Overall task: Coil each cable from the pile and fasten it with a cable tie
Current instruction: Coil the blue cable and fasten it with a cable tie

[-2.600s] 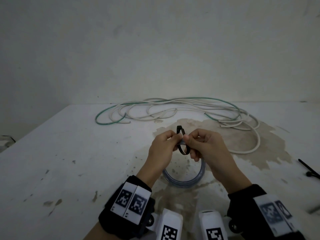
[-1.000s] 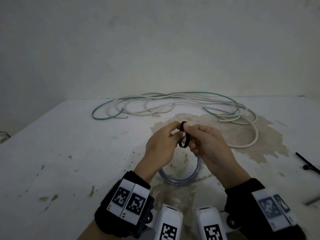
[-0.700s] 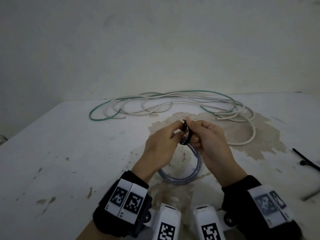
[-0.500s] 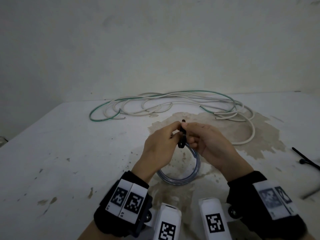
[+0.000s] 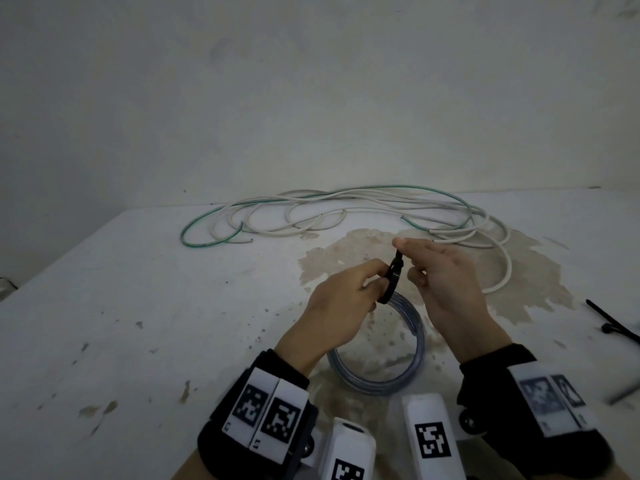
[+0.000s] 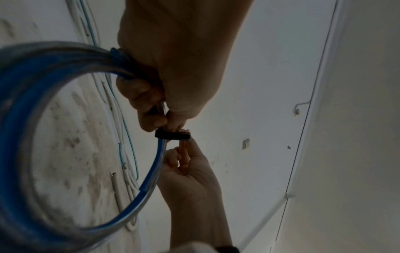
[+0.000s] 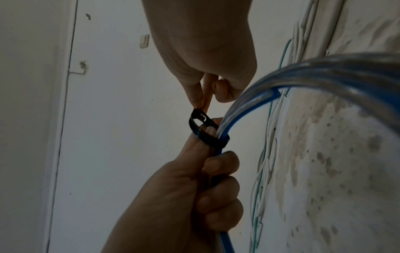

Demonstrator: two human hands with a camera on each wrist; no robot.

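Black plastic, one cable tie (image 5: 392, 280) loops round the single clear-blue coiled cable (image 5: 381, 358), gripped by the curled fingers of the left hand (image 5: 341, 311). At its 1 o'clock, the right hand (image 5: 446, 282) pinches the tie's end. One pile of white and green cables (image 5: 363, 216) lies at 12 o'clock on the stained table (image 5: 121, 323); one spare tie (image 5: 613, 323) lies at 3 o'clock.

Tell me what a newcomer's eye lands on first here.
First, the two hands meeting at centre: the left hand grips a coiled blue-and-clear cable while the right hand pinches a black cable tie looped around it. Behind them, a loose pile of white and green cables sprawls along the far edge of the stained table.
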